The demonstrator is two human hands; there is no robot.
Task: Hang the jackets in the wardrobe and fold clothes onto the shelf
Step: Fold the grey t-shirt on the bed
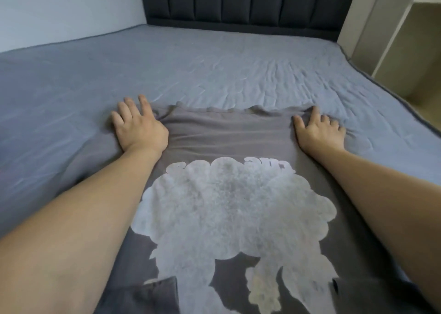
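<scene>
Two bare forearms frame my view over a grey printed shirt (226, 134) lying flat on the bed (214, 63). My left hand (139, 125) presses its far corner with straight fingers; my right hand (318, 128) pinches the opposite corner.

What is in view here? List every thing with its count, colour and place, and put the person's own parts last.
T-shirt: one, dark grey with a large pale print, spread flat on the near part of the bed.
Bed sheet: one, blue-grey and wrinkled, covering the mattress.
Headboard: one, dark and padded in vertical panels, at the far end of the bed.
Wall: one, pale, far left.
Wardrobe panel: one, beige, far right beside the bed.
Left hand: one, fingers spread, pressing the shirt's far left corner.
Right hand: one, fingers bent, on the shirt's far right corner.
</scene>
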